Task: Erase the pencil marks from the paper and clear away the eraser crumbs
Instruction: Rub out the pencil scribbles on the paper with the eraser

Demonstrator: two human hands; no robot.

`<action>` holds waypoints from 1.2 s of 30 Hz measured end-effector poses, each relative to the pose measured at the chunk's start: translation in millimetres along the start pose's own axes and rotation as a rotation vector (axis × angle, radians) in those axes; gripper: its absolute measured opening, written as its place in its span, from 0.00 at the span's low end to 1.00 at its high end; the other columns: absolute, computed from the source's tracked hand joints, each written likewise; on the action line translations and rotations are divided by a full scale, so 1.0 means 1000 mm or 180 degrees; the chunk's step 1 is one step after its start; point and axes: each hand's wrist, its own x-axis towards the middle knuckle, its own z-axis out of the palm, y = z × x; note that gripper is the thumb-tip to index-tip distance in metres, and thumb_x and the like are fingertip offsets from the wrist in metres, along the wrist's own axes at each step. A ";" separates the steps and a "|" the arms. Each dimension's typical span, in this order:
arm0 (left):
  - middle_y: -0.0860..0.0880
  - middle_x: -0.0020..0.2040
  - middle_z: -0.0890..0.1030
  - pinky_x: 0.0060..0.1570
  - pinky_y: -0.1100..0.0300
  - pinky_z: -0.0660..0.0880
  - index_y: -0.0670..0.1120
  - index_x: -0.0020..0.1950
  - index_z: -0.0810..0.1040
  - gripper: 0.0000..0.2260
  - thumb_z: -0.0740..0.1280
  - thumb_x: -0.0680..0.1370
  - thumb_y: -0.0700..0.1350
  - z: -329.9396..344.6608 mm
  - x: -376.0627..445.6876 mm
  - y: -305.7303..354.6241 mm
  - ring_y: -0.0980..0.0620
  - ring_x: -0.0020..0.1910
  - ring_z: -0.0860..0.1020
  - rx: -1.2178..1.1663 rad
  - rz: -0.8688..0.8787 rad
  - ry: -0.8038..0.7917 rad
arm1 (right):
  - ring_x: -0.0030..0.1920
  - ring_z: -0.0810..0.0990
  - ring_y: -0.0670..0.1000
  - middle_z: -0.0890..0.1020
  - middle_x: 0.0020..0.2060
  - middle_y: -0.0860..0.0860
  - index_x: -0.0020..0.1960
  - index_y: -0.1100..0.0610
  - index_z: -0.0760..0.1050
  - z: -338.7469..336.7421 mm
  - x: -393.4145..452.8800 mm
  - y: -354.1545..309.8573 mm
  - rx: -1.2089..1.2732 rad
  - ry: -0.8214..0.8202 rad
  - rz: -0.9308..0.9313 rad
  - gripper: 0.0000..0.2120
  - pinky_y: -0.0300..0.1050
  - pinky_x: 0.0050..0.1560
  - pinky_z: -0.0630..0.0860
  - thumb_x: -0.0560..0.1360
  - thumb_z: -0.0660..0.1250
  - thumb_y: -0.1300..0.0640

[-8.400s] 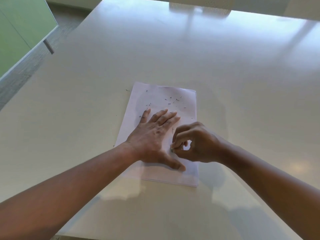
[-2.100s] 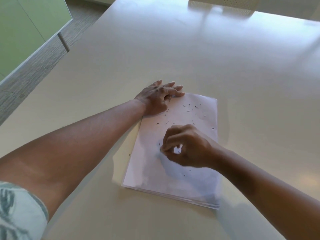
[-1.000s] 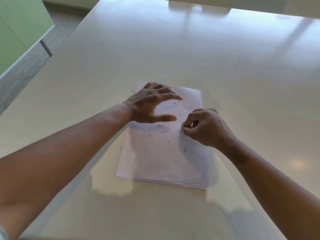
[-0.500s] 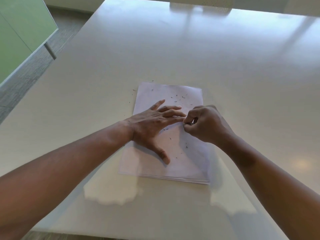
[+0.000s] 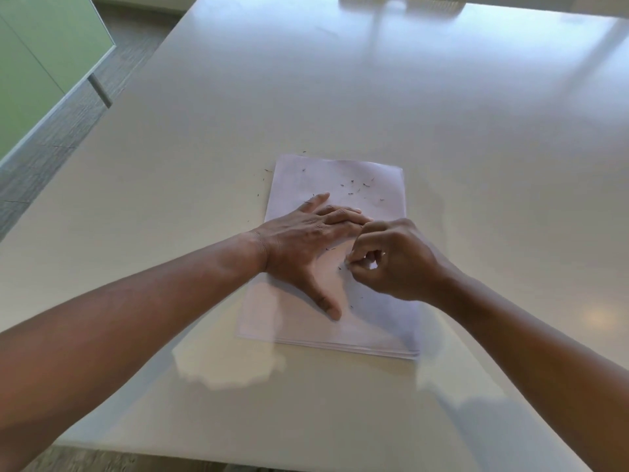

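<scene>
1. White paper (image 5: 340,178), a thin stack of sheets by the look of its lower edge, lies in the middle of the frame on a pale, glossy table (image 5: 442,114).
2. Flat on the sheet, the left hand (image 5: 306,240) presses it down with straight fingers reaching toward the right and the thumb spread toward the lower centre.
3. Just to its right, the right hand (image 5: 398,260) is curled, its fingertips pinching a small white eraser (image 5: 372,265) (only a sliver shows between the fingers) with the fingertips down at the paper's middle.
4. The two hands touch or nearly touch where the left fingertips meet the right knuckles.
5. Dark eraser crumbs (image 5: 357,187) are scattered over the upper part of the sheet; a few more lie near the hands and on the table beside the paper's upper left corner.
6. A green panel (image 5: 37,63) stands at the upper left of the frame, above grey flooring (image 5: 68,131).
</scene>
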 end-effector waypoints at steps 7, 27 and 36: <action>0.56 0.82 0.59 0.80 0.41 0.40 0.52 0.83 0.56 0.63 0.65 0.55 0.84 0.001 0.000 0.000 0.58 0.82 0.51 0.0067 -0.0068 0.0015 | 0.29 0.73 0.47 0.79 0.30 0.49 0.33 0.57 0.81 -0.003 -0.012 -0.008 0.0053 -0.0616 -0.0343 0.06 0.33 0.34 0.70 0.65 0.74 0.66; 0.56 0.83 0.56 0.80 0.42 0.40 0.54 0.84 0.54 0.63 0.63 0.56 0.85 0.000 0.000 0.001 0.58 0.82 0.49 0.0111 -0.0105 -0.0058 | 0.30 0.73 0.43 0.80 0.31 0.49 0.36 0.58 0.84 -0.006 -0.012 -0.005 0.0331 -0.0825 -0.0496 0.04 0.36 0.34 0.73 0.67 0.74 0.65; 0.57 0.83 0.56 0.80 0.42 0.40 0.55 0.83 0.54 0.63 0.62 0.56 0.85 0.000 0.001 0.001 0.58 0.82 0.50 0.0099 -0.0095 -0.0058 | 0.30 0.73 0.46 0.80 0.31 0.50 0.35 0.57 0.83 0.002 -0.014 -0.008 0.0174 -0.0487 -0.0482 0.08 0.36 0.34 0.72 0.65 0.73 0.69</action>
